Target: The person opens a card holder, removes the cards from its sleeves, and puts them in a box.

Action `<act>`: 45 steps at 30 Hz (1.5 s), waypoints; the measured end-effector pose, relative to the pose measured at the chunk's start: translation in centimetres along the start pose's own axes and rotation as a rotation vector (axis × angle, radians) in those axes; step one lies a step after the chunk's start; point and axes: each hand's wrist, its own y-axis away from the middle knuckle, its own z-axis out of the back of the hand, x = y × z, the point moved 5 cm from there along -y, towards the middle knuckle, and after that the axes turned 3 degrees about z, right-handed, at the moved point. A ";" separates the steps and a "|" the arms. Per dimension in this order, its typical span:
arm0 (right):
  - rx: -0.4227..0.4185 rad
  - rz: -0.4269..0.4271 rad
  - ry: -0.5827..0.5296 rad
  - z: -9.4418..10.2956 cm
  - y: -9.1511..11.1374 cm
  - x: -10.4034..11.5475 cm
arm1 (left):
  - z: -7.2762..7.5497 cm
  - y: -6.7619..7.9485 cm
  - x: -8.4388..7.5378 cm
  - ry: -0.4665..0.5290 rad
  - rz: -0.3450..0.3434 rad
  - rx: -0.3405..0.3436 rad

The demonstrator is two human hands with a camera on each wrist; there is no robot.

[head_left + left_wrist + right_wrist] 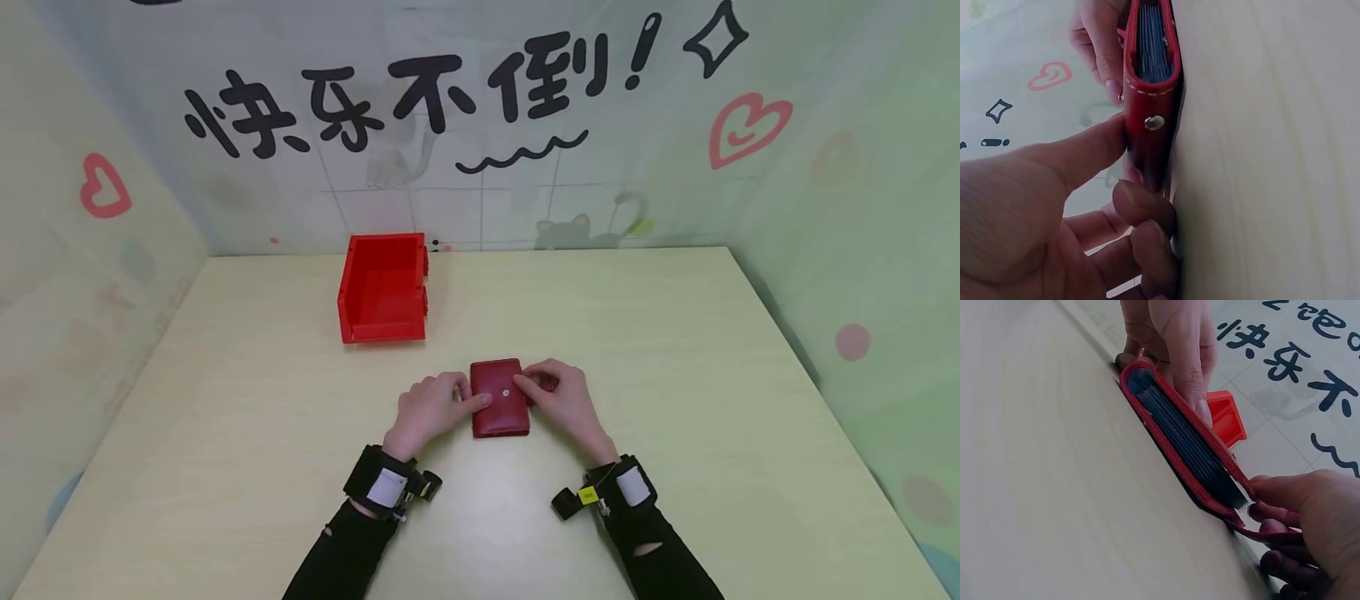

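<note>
A dark red card holder (491,417) lies on the table in front of me, with a metal snap on its cover. The left wrist view shows its stitched spine (1147,103) and a second snap. Inside, a stack of thin sleeves (1179,434) is visible from the end in the right wrist view. My left hand (433,408) grips the spine side, thumb on top and fingers curled at the edge. At the opposite side my right hand (564,400) pinches the cover's edge, and a strap-like flap (1269,537) runs out beneath its thumb among the fingers.
Behind the card holder, to the left, a red plastic bin (384,292) stands near the back of the pale wooden table (247,400). A printed cloth backdrop (645,167) rises behind the table and on both sides.
</note>
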 end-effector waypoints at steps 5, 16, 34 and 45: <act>-0.003 -0.020 -0.017 0.1 0.0 -0.1 | -0.1 -0.1 -0.1 0.004 -0.016 0.002; 0.075 0.064 -0.087 -0.1 0.0 -0.2 | -0.3 0.1 -0.1 0.004 -0.017 -0.010; 0.089 0.220 -0.049 -0.3 0.3 -0.1 | -0.7 0.2 -0.4 0.001 0.055 0.034; -0.012 0.258 0.219 -0.6 0.3 0.7 | -0.7 0.7 -1.9 -0.040 0.066 0.027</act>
